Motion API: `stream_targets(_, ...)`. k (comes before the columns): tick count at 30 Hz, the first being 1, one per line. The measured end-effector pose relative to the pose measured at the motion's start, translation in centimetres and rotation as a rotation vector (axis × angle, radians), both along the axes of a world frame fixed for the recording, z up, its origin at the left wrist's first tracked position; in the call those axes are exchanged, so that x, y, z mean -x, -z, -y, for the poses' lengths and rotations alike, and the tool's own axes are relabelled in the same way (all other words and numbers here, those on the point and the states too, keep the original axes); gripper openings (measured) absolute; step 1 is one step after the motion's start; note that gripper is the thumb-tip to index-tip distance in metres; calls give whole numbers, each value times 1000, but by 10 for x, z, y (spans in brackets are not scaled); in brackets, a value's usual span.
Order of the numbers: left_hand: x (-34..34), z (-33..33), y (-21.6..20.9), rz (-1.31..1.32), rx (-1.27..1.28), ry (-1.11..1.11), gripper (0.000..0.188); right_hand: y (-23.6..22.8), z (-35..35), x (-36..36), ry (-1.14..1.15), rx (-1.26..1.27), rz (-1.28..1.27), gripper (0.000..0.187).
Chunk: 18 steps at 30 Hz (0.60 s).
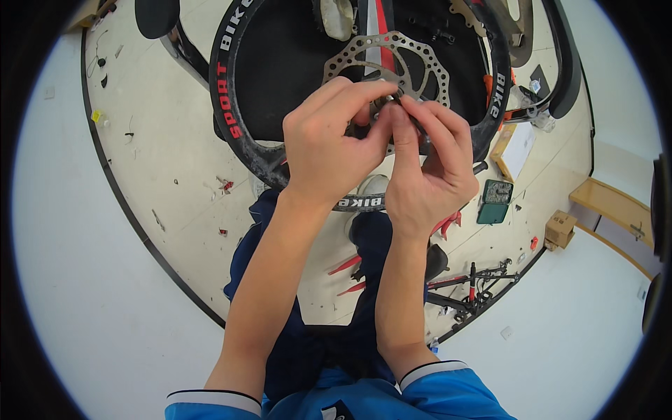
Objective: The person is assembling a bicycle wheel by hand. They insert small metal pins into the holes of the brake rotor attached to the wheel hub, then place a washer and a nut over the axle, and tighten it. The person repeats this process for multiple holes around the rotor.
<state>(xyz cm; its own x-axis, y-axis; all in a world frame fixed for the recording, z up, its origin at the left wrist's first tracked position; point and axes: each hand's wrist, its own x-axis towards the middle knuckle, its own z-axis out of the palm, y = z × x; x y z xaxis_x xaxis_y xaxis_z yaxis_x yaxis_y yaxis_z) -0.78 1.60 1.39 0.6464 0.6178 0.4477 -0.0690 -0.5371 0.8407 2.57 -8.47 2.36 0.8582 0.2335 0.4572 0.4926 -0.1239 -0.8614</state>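
My left hand [318,140] and my right hand [434,164] meet above a bicycle wheel's centre. Both are closed, thumbs and fingertips pinching a small black part [400,95]; its exact kind is too covered to tell. Just beneath and beyond them is a silver brake disc [439,68] with drilled holes, its near side hidden by my hands. The wheel's black rim [225,87], with white and red lettering, surrounds the disc. A red, white and black bar [380,21] runs away from the disc at the top.
The wheel lies over a dark chair seat with armrests [157,17] [565,91]. On the floor are a dark green tool case [494,203], a white-topped box [515,150], a black bicycle frame [470,294] and scattered small parts. A cardboard box [560,229] stands by the right wall.
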Motion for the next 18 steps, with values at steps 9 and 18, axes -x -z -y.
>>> stream_targets(9, -2, 0, 8, 60, 63, 52, 18, -4, -6, -2, 47, 24, 56, 25)
stream_targets(18, -2, -3, 3, -6, 3, 77, 33, 1, 3, -4, 88, -11, 1, 20)
